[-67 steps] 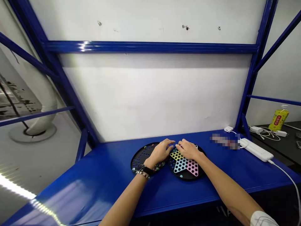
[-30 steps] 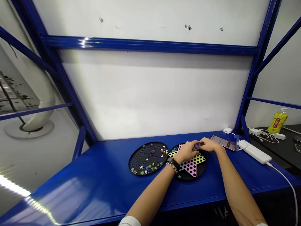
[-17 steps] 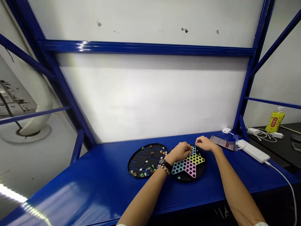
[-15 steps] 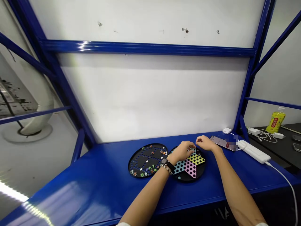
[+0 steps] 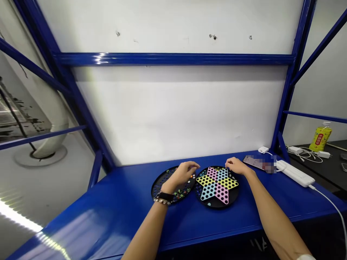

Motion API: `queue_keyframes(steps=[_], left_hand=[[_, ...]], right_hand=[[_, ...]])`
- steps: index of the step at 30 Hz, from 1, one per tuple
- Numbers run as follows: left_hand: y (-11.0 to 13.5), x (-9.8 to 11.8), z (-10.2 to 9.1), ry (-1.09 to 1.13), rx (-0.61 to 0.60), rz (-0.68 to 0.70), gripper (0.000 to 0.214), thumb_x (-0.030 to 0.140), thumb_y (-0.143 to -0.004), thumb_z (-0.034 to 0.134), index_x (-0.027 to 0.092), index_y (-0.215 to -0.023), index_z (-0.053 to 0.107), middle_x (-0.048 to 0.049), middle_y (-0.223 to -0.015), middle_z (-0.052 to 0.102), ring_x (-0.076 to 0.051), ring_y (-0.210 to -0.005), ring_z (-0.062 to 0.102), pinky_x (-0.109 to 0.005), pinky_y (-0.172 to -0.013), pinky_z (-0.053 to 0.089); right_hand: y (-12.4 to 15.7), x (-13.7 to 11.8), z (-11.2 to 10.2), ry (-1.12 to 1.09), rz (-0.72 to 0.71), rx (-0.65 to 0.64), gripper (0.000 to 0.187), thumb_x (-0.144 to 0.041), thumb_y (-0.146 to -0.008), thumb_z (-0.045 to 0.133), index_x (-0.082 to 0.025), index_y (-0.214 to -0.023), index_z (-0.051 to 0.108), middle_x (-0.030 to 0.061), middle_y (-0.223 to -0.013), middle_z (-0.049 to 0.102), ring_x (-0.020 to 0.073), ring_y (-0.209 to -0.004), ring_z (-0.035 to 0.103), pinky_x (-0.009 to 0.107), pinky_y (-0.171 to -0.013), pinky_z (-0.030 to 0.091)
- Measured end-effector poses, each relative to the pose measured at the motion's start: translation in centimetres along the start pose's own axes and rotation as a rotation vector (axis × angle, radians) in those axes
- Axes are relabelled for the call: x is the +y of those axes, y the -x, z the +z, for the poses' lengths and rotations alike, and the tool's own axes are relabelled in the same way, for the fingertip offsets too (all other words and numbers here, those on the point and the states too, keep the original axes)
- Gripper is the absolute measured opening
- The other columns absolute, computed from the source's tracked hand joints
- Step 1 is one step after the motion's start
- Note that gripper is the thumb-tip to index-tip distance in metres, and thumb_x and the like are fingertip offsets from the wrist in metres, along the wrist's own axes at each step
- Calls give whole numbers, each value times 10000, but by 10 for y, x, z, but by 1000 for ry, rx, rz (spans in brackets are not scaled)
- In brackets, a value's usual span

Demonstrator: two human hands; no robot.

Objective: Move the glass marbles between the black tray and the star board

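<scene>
My left hand (image 5: 182, 174) hovers above a round black tray (image 5: 157, 188), wrist banded with a watch and beads. Its fingers reach rightward, slightly apart, and nothing shows between them. Colourful marbles (image 5: 180, 195) lie along the front of that tray. Beside it is a second round black board (image 5: 231, 198), carrying a Chinese checkers star (image 5: 217, 183) in pink, yellow and light blue with rows of holes. My right hand (image 5: 235, 165) is at this board's back right edge, its fingers curled together. Whatever they may pinch is hidden. Small pieces lie around the star's points.
A phone (image 5: 255, 162) lies on the blue table (image 5: 124, 206) right of my right hand. Near it are a white power strip (image 5: 295, 173) and a small white adapter (image 5: 263, 150). A yellow bottle (image 5: 320, 137) and cables stand on a dark table. Blue posts frame the white back panel.
My left hand has moved left, from over the star to over the other tray, uncovering the star. My right hand stays at the board's back edge. The view has shifted slightly.
</scene>
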State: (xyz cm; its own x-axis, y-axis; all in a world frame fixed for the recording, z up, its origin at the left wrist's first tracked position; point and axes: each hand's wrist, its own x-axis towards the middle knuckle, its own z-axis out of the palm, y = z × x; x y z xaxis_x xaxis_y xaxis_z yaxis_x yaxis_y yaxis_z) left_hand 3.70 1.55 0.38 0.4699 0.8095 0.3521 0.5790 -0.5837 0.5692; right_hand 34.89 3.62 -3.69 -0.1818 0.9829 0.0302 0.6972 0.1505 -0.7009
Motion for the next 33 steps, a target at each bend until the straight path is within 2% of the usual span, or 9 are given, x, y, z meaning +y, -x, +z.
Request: queue_keyframes(steps=[4, 8, 12, 17, 20, 23, 28, 30, 33], left_hand=[[32, -49, -40, -76, 112, -197, 279, 396, -825, 549, 228, -885, 764, -44, -885, 783, -219, -783, 712, -281, -715, 548], [46, -74, -49, -170, 149, -324, 321, 426, -800, 527, 232, -902, 760, -56, -918, 779, -243, -821, 698, -305, -760, 532], [47, -71, -51, -135, 45, -418, 417, 522, -773, 530, 209, -940, 750, -76, -965, 767, -266, -896, 674, -317, -797, 515], [61, -57, -60, -78, -86, -455, 545, 633, -791, 478, 180, -966, 725, -49, -828, 727, -234, -767, 647, -302, -691, 487], [76, -56, -70, -61, -195, -473, 492, 617, -753, 537, 200, -925, 732, -36, -831, 728, -231, -778, 650, -288, -679, 479], [86, -60, -80, -89, -277, -538, 393, 541, -628, 651, 216, -831, 733, -33, -844, 740, -247, -836, 668, -292, -747, 493], [89, -62, -88, -111, -414, -603, 318, 480, -567, 651, 231, -758, 704, -8, -785, 731, -244, -837, 665, -295, -770, 494], [88, -56, -88, -115, -407, -582, 309, 488, -578, 651, 215, -719, 684, -8, -753, 709, -230, -796, 648, -287, -744, 484], [84, -40, -85, -97, -292, -511, 365, 536, -656, 628, 195, -780, 677, -12, -730, 672, -200, -723, 607, -270, -659, 456]], right_hand=[[1, 1, 3, -16, -6, 9, 200, -304, -824, 535, -169, -750, 662, 2, -678, 605, 127, -637, 515, 235, -594, 351], [0, 5, 2, -2, 6, 21, 199, -323, -818, 552, -171, -731, 647, 3, -679, 606, 131, -655, 519, 237, -612, 355], [-1, 8, 2, 18, -3, 17, 217, -346, -819, 553, -176, -701, 617, 5, -685, 606, 129, -640, 503, 240, -602, 342], [0, 6, 4, -1, -7, 4, 200, -350, -802, 570, -177, -727, 635, 1, -668, 589, 124, -610, 478, 242, -572, 324], [2, 3, 4, -9, -4, 4, 199, -350, -798, 575, -177, -716, 627, -7, -643, 566, 120, -594, 459, 240, -555, 311], [2, 2, 4, -4, -16, 12, 199, -344, -798, 578, -177, -694, 610, -7, -649, 563, 119, -604, 465, 238, -563, 316], [1, 3, 4, 10, -20, 15, 188, -323, -805, 568, -174, -701, 614, -8, -653, 561, 117, -613, 470, 238, -576, 324], [1, 3, 4, 7, -18, 19, 181, -314, -805, 566, -173, -707, 621, -7, -653, 564, 118, -617, 472, 237, -578, 326], [2, 2, 4, -4, -20, 22, 168, -304, -799, 572, -172, -713, 630, -6, -654, 571, 117, -615, 472, 236, -573, 327]])
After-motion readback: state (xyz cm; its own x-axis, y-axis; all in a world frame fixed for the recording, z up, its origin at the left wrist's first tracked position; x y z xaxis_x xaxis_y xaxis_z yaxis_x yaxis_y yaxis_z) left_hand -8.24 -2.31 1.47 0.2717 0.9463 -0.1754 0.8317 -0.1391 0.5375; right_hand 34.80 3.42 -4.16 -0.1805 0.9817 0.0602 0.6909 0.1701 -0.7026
